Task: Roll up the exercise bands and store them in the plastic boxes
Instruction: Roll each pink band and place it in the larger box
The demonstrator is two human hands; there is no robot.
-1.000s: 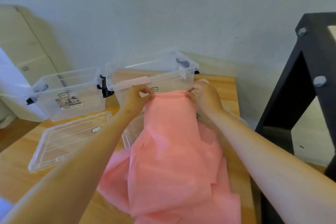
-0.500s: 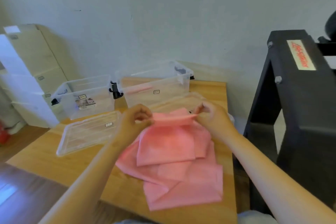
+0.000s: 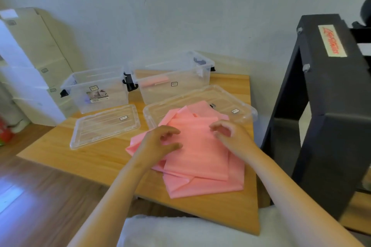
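A wide pink exercise band (image 3: 200,158) lies in loose folds on the wooden table (image 3: 80,162), its far edge resting on a clear lid (image 3: 230,98). My left hand (image 3: 160,142) and my right hand (image 3: 230,136) hover just over the band's middle with fingers loosely curled, holding nothing. Behind stand two clear plastic boxes: the left box (image 3: 96,88) has a label, and the right box (image 3: 174,78) holds a pink rolled band (image 3: 154,82).
A second clear lid (image 3: 104,124) lies flat in front of the left box. A black metal stand (image 3: 331,106) rises close to the table's right edge. Pale cartons (image 3: 30,62) are stacked at the left wall. White fabric (image 3: 180,232) covers my lap.
Both hands pinched the band's top edge and held it up; they lowered it onto the table and let go. The band now lies folded.
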